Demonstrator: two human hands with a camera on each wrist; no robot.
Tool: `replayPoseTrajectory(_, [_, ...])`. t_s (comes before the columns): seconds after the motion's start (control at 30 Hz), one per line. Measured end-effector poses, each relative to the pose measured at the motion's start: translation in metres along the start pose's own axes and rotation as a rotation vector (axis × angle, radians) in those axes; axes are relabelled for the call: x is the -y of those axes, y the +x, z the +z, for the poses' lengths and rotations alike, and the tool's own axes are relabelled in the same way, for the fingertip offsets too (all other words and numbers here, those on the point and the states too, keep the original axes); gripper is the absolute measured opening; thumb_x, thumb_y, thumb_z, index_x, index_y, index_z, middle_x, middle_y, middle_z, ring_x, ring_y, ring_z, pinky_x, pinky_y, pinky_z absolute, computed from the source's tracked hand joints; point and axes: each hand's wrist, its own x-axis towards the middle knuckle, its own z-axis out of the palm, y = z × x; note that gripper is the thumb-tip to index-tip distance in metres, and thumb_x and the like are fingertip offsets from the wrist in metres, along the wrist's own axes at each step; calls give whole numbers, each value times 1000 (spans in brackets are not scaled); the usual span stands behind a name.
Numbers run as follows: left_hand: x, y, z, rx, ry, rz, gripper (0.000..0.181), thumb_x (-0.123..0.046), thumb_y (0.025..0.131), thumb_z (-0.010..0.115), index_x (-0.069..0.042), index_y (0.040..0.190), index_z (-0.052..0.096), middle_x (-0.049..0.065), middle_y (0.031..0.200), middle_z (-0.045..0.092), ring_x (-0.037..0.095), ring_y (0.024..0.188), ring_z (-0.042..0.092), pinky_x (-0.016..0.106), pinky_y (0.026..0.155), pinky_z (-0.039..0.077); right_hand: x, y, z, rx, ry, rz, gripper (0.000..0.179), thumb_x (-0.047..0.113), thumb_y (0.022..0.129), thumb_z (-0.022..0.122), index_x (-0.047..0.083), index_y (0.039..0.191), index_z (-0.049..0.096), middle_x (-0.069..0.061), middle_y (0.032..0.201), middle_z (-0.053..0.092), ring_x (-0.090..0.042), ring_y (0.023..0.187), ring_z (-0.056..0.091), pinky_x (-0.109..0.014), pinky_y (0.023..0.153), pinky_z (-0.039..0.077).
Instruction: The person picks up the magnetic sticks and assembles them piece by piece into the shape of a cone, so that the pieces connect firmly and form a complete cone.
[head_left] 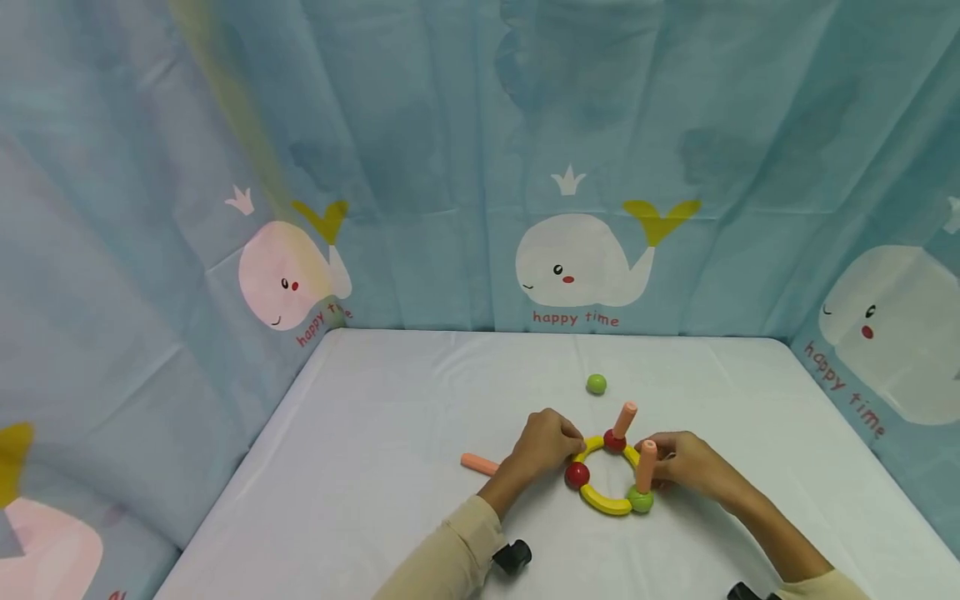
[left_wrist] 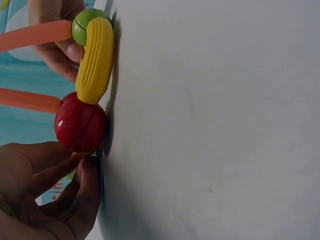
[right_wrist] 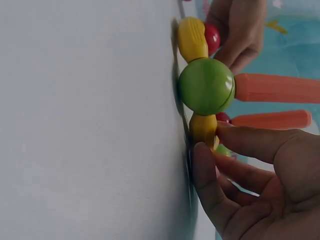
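A ring of yellow curved pieces joined by balls lies on the table: a red ball (head_left: 577, 475) at left, another red ball (head_left: 615, 441) at the far side, a green ball (head_left: 641, 500) at near right. Orange sticks stand up from the far red ball (head_left: 625, 419) and the green ball. My left hand (head_left: 546, 443) pinches the far-left yellow piece beside the left red ball. On the other side, my right hand (head_left: 693, 468) pinches the right yellow piece (right_wrist: 203, 130) between thumb and fingers. The near yellow piece (head_left: 604, 502) is untouched by either hand.
A loose green ball (head_left: 596, 384) lies beyond the ring. Left of the ring, a loose orange stick (head_left: 478, 463) lies partly behind my left wrist. The white table (head_left: 360, 433) is bordered by blue whale-print curtains (head_left: 420, 167) at the back and sides.
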Motion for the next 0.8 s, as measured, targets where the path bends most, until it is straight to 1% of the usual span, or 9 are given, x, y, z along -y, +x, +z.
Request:
replayPoseTrajectory(0.1, [0, 5, -1, 10, 27, 9, 9, -15, 94, 82, -8, 97, 86, -5, 84, 76, 6, 80, 59, 20, 73, 55, -2, -5, 1, 21, 21, -31, 34, 14, 93, 77, -1, 123, 71, -4, 86, 71, -22, 79, 65, -33, 69, 56])
replayPoseTrajectory(0.23, [-1, 11, -3, 43, 47, 27, 11, -17, 96, 81, -8, 99, 86, -6, 85, 76, 5, 79, 59, 18, 74, 54, -3, -12, 3, 34, 47, -62, 34, 12, 94, 75, -5, 123, 69, -6, 86, 71, -22, 78, 67, -32, 67, 58])
replayPoseTrajectory(0.37, [-3, 16, -5, 80, 45, 29, 12, -18, 97, 80, -8, 100, 86, -5, 87, 77, 5, 76, 58, 16, 70, 52, 0, -15, 7, 7, 38, -36, 33, 12, 93, 76, -5, 121, 70, -5, 85, 70, -22, 76, 67, -33, 65, 59])
replayPoseTrajectory(0.5, [-6, 19, -6, 101, 69, 9, 11, -19, 97, 80, -10, 100, 86, -5, 90, 77, 6, 74, 57, 17, 68, 52, 2, -17, 12, -13, 17, -9, 27, 16, 93, 80, -1, 112, 73, -5, 83, 70, -21, 73, 66, -34, 62, 59])
replayPoseTrajectory(0.57, [-8, 21, -6, 111, 85, 1, 12, -20, 97, 80, -11, 101, 86, -5, 92, 76, 7, 74, 57, 17, 68, 52, 3, -18, 14, -12, 9, -13, 25, 18, 92, 81, 0, 108, 73, -5, 83, 70, -21, 73, 66, -34, 62, 59])
replayPoseTrajectory(0.67, [-11, 22, -7, 123, 111, 5, 12, -21, 98, 79, -12, 102, 86, -5, 94, 77, 6, 75, 57, 16, 70, 52, 4, -20, 16, -4, 2, -25, 24, 20, 93, 82, 0, 103, 73, -5, 83, 70, -21, 73, 66, -34, 62, 59])
replayPoseTrajectory(0.8, [-13, 23, -7, 131, 126, 6, 13, -22, 98, 78, -13, 102, 86, -5, 94, 77, 6, 75, 57, 16, 70, 52, 5, -21, 18, -11, -10, -27, 24, 22, 92, 83, 2, 101, 73, -5, 82, 69, -20, 72, 66, -34, 61, 59])
